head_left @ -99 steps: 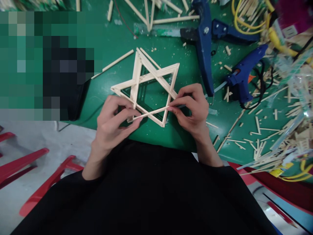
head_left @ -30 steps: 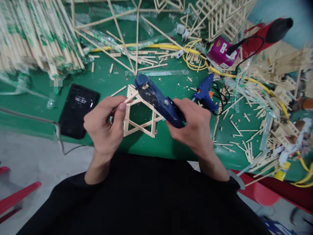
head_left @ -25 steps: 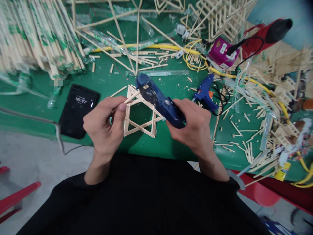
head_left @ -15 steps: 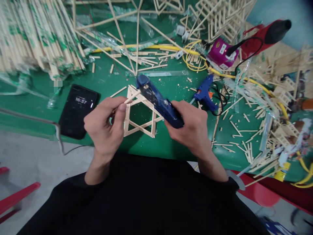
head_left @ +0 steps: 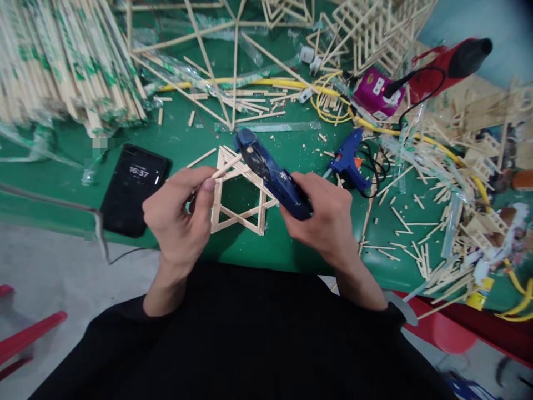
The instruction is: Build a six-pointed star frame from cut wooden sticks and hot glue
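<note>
My left hand pinches a short wooden stick between thumb and fingers. The stick's far end meets the head of a dark blue hand cutter, whose jaws I cannot make out clearly. Around the cutter's handle my right hand is closed. Below both hands, a star-shaped frame of wooden sticks lies flat on the green table, partly hidden by the left hand and the tool.
A black phone lies left of my hands. Bundled sticks fill the back left. To the right are a blue glue gun, a purple power block and scattered offcuts. A yellow cable crosses the back.
Hands, stick and cutter hold almost the same position. The whole view has shifted very slightly.
</note>
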Demonstrator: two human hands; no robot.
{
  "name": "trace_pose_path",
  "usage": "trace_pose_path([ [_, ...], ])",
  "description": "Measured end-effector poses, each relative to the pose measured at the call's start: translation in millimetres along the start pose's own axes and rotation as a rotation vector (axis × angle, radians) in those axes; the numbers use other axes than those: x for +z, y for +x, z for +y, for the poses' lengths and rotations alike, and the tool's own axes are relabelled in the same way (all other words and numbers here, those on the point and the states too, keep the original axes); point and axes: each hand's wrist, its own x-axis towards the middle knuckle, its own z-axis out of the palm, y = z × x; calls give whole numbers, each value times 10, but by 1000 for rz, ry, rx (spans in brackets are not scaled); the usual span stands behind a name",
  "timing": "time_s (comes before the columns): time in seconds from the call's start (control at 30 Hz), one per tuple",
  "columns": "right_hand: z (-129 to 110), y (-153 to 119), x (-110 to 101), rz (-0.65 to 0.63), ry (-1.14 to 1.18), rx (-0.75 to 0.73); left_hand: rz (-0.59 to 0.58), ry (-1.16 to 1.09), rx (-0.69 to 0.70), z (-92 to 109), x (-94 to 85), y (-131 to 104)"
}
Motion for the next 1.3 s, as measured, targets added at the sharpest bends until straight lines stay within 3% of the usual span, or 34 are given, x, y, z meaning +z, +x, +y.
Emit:
trace_pose_path([
  [0.27,-2,-5,0,-36,-4,9,-10,28,2,8,-8,-9],
  [0.4,-8,-44,-2,-98,-4,47,-203,242,-33,151,-108,13],
  [0.47,-15,-103,13,-117,-13,89,-325,384,18,231,-136,38],
  [0.63,-20,-321,108,-125,-10,225,-452,474,142,358,-13,76],
  [0.83,29,-481,203,7,80,286,-458,499,268,462,186,114],
  [1.1,-9,-582,237,36,-44,335,-474,591,322,500,199,211],
  [1.3,48,-599,214,24,91,360,-499,483,333,511,229,206],
])
